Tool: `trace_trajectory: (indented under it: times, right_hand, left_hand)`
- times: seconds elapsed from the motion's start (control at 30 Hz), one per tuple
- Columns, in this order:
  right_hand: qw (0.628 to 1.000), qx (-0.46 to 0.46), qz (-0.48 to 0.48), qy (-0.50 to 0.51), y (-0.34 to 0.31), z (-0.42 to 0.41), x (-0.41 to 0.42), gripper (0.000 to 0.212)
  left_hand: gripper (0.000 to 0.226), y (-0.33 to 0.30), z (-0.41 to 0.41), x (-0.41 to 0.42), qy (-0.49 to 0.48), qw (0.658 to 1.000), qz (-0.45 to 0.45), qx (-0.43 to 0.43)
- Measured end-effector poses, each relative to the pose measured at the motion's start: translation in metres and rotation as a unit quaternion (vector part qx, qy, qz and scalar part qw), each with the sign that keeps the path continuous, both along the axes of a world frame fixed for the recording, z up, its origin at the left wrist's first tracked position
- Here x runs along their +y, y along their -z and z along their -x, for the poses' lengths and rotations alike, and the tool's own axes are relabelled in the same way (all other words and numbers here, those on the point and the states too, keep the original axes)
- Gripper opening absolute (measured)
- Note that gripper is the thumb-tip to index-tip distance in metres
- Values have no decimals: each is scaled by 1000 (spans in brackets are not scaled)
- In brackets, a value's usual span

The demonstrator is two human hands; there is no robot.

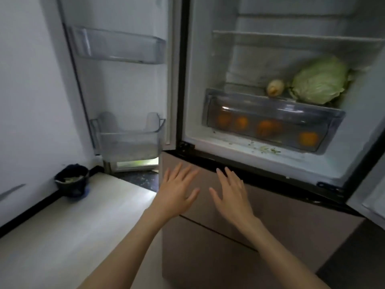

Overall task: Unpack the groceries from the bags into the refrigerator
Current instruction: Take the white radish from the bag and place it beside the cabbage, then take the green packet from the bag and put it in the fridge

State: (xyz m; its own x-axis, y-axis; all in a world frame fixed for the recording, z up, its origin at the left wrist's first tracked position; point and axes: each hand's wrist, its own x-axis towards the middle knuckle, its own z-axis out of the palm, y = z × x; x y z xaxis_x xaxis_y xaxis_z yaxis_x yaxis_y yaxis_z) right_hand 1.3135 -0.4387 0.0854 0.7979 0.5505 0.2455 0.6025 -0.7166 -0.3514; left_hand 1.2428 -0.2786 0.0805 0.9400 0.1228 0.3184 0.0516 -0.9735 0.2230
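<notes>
Both forearms reach forward from the near edge of the view, side by side and roughly parallel, palms facing away. The left hand (pixel 177 192) is spread with straight fingers, its thumb pointing right; the right hand (pixel 231 192) mirrors it, thumb pointing left, with a narrow gap between the two thumbs. Both hands are released and hold nothing. They hover in front of the brown lower drawer front (pixel 270 222) of the refrigerator (pixel 200 59); whether the fingertips touch it cannot be told.

Just beyond the fingertips runs the black lower edge of the open upper compartment. Its floor is bare white apart from scattered green scraps (pixel 268 150) near the front. To the left, the open door (pixel 129 84) swings out toward the wall, carrying an upper door bin (pixel 120 46) and a lower door bin (pixel 127 142). A pale table (pixel 73 226) lies to the near left, its right edge just beside the left forearm and the refrigerator's side.

Inside, a clear crisper drawer (pixel 270 119) sits at the bottom of the compartment, with four oranges (pixel 308 138) showing through its front. On the cover above the drawer, at the far right, lies a cabbage (pixel 320 80), and just left of it, touching or nearly so, a smaller pale vegetable (pixel 275 88). A glass shelf (pixel 291 37) spans the compartment higher up.

At the far left corner of the table, against the wall, stands a dark bag (pixel 71 180), with pale contents at its open top.
</notes>
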Motion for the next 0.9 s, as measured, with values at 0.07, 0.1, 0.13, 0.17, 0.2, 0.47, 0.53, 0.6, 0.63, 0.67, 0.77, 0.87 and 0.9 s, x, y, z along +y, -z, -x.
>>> trace_trajectory:
  times: [0.07,0.1,0.13,0.17,0.2,0.47,0.53,0.6,0.63,0.67,0.77,0.87,0.9]
  right_hand:
    - [999,8,21,-33,18,32,26,63]
    - [998,9,27,-51,24,48,41,62]
    - [997,10,31,-72,29,64,57,61]
    - [995,13,32,-95,32,80,75,60]
    - [993,16,34,-116,35,97,93,59]
    - [960,-5,33,-278,66,260,260,59]
    - [949,-12,25,-315,70,295,294,59]
    - [939,-18,21,-344,72,323,326,59]
    - [934,-23,19,-355,74,335,343,59]
    - [930,-29,15,-365,76,347,358,59]
    - [915,-36,15,-401,80,383,402,59]
    - [899,-25,29,-436,89,415,444,61]
    - [894,-22,32,-446,93,424,459,61]
  left_hand:
    - [77,21,46,22,-29,999,8,16]
    - [74,30,69,36,-45,999,14,16]
    - [71,37,93,50,-63,998,20,15]
    - [69,43,117,66,-81,996,25,15]
    - [68,48,142,81,-101,994,30,21]
    - [60,70,340,209,-280,957,41,70]
    - [57,71,380,232,-311,946,54,79]
    - [57,71,415,253,-340,936,57,73]
    - [57,72,432,263,-359,929,56,70]
    - [57,74,448,273,-378,922,55,67]
    - [57,81,494,299,-432,897,64,74]
    - [58,90,529,324,-471,873,95,85]
    - [58,92,539,333,-481,866,102,85]
